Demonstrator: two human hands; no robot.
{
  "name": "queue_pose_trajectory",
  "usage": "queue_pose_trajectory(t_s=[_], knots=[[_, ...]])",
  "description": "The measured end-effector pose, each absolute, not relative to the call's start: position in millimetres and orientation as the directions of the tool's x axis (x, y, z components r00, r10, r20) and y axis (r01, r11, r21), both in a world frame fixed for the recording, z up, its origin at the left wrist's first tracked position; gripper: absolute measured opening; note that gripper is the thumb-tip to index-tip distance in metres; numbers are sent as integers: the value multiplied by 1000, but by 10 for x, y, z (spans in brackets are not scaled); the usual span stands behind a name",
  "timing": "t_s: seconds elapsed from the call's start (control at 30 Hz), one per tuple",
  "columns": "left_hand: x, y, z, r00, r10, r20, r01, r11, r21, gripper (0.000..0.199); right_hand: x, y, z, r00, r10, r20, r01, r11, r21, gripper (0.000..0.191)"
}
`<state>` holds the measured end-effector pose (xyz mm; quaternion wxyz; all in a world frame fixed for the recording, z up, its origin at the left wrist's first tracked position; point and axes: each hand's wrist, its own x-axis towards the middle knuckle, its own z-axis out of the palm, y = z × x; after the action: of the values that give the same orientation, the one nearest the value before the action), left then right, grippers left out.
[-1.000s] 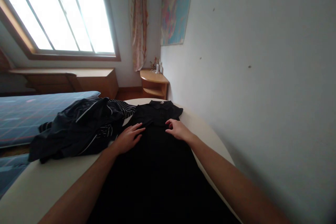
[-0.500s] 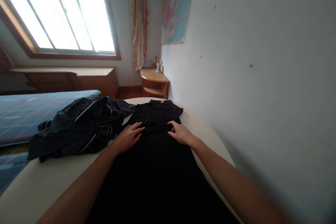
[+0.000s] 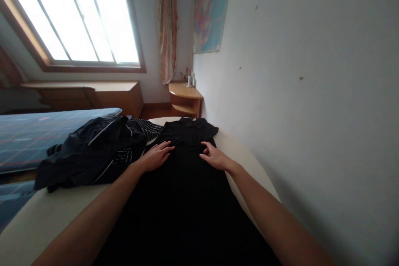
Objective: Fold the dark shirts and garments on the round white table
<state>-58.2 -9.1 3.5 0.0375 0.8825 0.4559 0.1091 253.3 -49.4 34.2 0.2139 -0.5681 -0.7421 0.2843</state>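
Note:
A black collared garment [image 3: 187, 191] lies spread out on a pale rounded table [image 3: 252, 162], its collar at the far end and its lower part running toward me. My left hand [image 3: 156, 156] rests on the garment's left side, palm down with the fingers spread. On the right side my right hand [image 3: 214, 156] touches the cloth, thumb and index finger apart, nothing between them. To the left of my left hand is a heap of dark clothes [image 3: 93, 145] with white stripes and piping.
A bed with a blue checked cover [image 3: 21, 137] stands at the left. Beyond are a wooden desk [image 3: 118, 87], a small corner shelf [image 3: 185, 90], a window and a curtain [image 3: 168, 29]. The bare wall [image 3: 311, 112] runs along the right.
Both hands have moved slightly away from me over the black garment, the left one more. The view has shifted a little; the clothes heap lies as before.

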Motion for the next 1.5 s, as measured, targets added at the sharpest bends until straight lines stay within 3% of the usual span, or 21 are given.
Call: queue_pose_trajectory(t_s=[0.13, 0.33, 0.5, 0.63, 0.8, 0.97, 1.07, 1.2, 1.37, 1.43, 1.5], knots=[[-259, -369, 235, 573, 800, 179, 794, -595, 120, 41, 2762, -517, 269, -373, 928, 4, 522, 213, -826, 49], [640, -1057, 481, 845, 472, 253, 474, -879, 56, 40, 2917, -548, 180, -520, 853, 51, 309, 243, -920, 51], [972, -1053, 456, 857, 467, 215, 477, -879, 6, 37, 2954, -526, 139, -533, 845, 50, 247, 212, -945, 54], [983, -1052, 484, 884, 427, 192, 419, -904, 83, 21, 2981, -485, 73, -548, 830, 100, 197, 245, -949, 50], [936, -1326, 562, 900, 411, 147, 374, -899, 227, 20, 2978, -460, 60, -553, 824, 127, 220, 292, -931, 40], [872, -1603, 537, 914, 391, 108, 325, -866, 381, 40, 2943, -486, 106, -561, 816, 141, 260, 335, -906, 35], [812, -1737, 490, 940, 328, 88, 270, -879, 393, 41, 2931, -498, 117, -561, 814, 150, 272, 353, -895, 33], [721, -1914, 466, 956, 282, 83, 239, -909, 343, 26, 2897, -524, 134, -541, 827, 153, 317, 369, -873, 32], [638, -2127, 500, 946, 311, 91, 260, -897, 356, 15, 2759, -584, 177, -473, 857, 203, 481, 445, -755, 38], [621, -2204, 507, 942, 327, 73, 274, -878, 393, 17, 2697, -605, 186, -473, 850, 233, 545, 490, -681, 39], [617, -2276, 486, 936, 346, 63, 288, -856, 430, 33, 2649, -617, 184, -490, 832, 262, 586, 537, -607, 38]])
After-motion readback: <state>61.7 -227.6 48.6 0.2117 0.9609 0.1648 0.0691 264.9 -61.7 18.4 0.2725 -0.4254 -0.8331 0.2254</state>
